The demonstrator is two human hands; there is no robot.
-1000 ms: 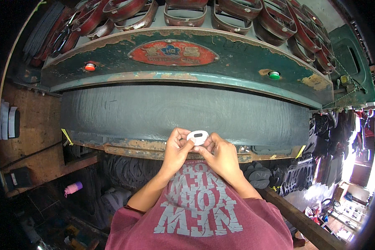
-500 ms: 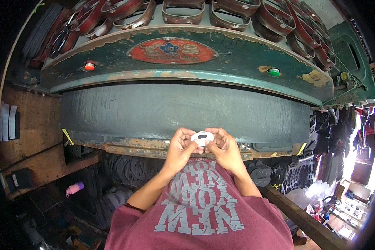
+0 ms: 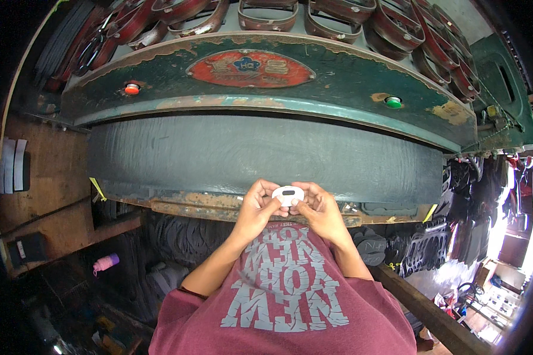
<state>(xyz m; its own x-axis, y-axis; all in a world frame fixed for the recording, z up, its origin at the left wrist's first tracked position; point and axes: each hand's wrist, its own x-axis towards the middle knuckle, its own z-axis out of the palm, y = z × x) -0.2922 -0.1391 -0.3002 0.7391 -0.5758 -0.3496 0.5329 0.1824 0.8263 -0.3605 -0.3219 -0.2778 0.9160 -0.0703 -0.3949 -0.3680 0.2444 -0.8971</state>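
Note:
Both of my hands meet in front of my chest on a small white oval object with a dark slot (image 3: 288, 194). My left hand (image 3: 256, 208) pinches its left side and my right hand (image 3: 321, 210) pinches its right side. The hands hover just over the rusty front edge of a large green press machine (image 3: 278, 89). Its wide dark grey bed (image 3: 260, 157) lies right beyond my fingers.
A red button (image 3: 132, 89) sits at the left and a green button (image 3: 393, 102) at the right of the machine's front. Metal cutting dies (image 3: 266, 13) lie along its top. Black rubber sole pieces (image 3: 420, 248) are piled below right. A wooden shelf (image 3: 47, 177) stands left.
My hands with the white piece have drawn slightly down and closer to my chest, and the fingers have closed in more around it.

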